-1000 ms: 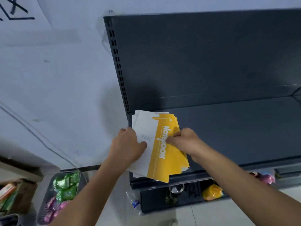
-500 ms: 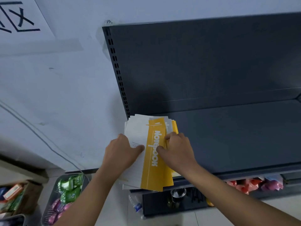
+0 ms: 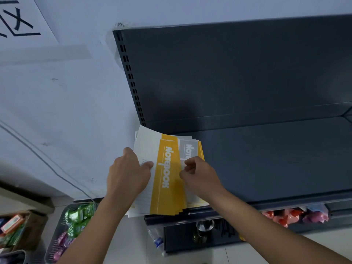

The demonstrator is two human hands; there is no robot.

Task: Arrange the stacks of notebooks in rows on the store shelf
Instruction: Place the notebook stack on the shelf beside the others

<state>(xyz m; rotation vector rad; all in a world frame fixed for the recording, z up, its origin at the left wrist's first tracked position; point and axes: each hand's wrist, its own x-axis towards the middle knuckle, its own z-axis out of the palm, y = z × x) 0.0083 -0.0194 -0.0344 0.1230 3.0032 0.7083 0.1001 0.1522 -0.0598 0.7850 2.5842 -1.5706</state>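
Observation:
A stack of thin notebooks lies at the left end of the dark grey store shelf. The top one is white and yellow with "Notebook" printed on it; a grey one shows beneath it to the right. My left hand grips the stack's left side, thumb on the top cover. My right hand pinches the right edge of the top yellow notebook, lifting it off the grey one. The stack's near end hangs slightly over the shelf's front lip.
The shelf's back panel rises behind, with a slotted upright at its left. A lower shelf holds colourful packets and a bottle. On the floor to the left stand a wire basket of green and pink packets and a cardboard box.
My right hand has drawn the top yellow notebook leftward, uncovering a grey notebook under it. The stack has slid slightly farther back onto the shelf.

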